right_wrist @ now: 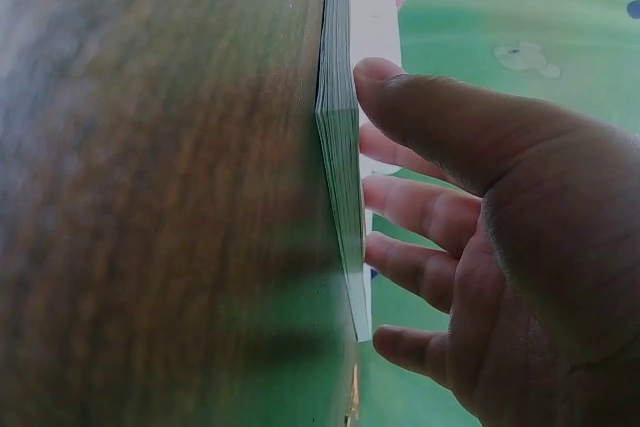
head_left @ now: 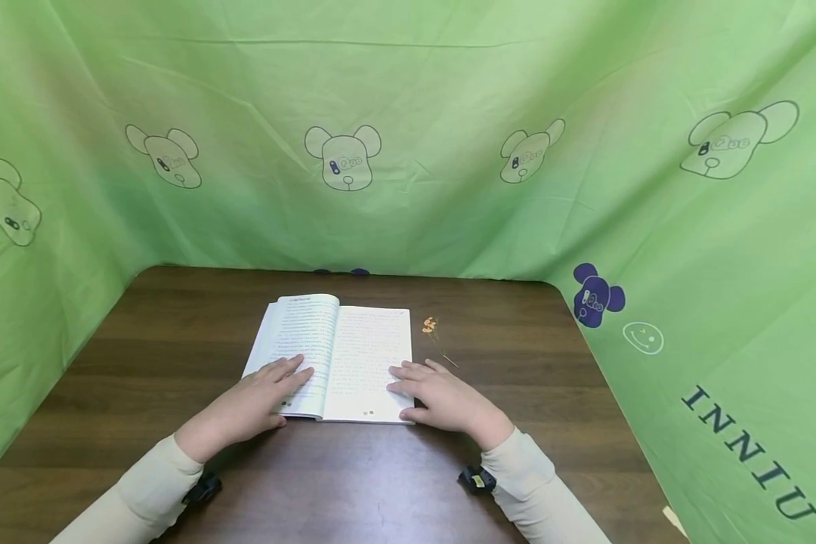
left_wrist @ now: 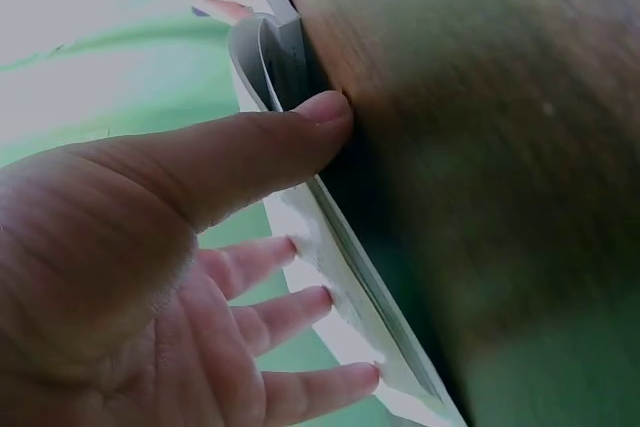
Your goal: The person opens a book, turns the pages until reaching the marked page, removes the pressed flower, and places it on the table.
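Observation:
An open book [head_left: 369, 355] lies flat on the dark wooden table, with printed text on both pages. My left hand [head_left: 251, 399] rests on the lower part of the left page, fingers spread; in the left wrist view its thumb [left_wrist: 325, 117] lies by the book's lower edge. My right hand [head_left: 449, 397] rests at the lower right edge of the right page. The right wrist view shows its thumb [right_wrist: 385, 77] and extended fingertips touching the page above the thick block of page edges [right_wrist: 343, 157]. Neither hand grips anything.
Just right of the book lies a small dried flower sprig [head_left: 430, 325] with orange blooms and a thin stem [head_left: 449, 360]. Green printed cloth [head_left: 435, 91] surrounds the wooden table [head_left: 517, 340] at the back and sides. A dark device [head_left: 477, 480] sits on each wrist.

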The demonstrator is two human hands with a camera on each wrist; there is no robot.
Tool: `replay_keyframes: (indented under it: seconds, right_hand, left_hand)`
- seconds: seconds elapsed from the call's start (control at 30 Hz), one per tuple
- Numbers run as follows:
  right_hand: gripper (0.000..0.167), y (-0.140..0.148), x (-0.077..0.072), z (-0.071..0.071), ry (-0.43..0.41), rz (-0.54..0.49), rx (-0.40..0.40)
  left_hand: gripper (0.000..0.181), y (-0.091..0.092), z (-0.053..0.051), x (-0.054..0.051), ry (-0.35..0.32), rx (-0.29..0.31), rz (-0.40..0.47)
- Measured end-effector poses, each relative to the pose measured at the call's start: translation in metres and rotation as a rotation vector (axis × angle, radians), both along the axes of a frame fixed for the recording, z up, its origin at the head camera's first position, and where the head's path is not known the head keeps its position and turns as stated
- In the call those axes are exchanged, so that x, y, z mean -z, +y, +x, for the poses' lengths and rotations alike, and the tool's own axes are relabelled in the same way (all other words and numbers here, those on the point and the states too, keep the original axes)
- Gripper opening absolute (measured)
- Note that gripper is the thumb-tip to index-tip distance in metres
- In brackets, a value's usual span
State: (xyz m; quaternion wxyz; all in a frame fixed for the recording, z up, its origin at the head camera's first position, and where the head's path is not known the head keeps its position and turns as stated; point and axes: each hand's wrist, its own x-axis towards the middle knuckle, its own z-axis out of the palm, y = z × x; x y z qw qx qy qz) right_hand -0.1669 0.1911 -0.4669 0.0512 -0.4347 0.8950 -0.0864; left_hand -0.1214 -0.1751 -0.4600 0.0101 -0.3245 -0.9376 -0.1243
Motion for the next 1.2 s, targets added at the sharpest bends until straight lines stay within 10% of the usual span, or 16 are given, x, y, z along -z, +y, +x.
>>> replay_keyframes:
  seconds: [0.4,1.2]
  right_hand:
    - [0.049,0.001,-0.002,0.002,-0.035,-0.018,0.007]
    - [0.049,0.002,0.000,-0.002,-0.045,-0.029,0.004]
  left_hand:
    - [0.075,-0.010,0.005,0.012,0.059,-0.080,-0.023]
    - [0.074,-0.020,0.016,0.009,-0.045,-0.216,0.124]
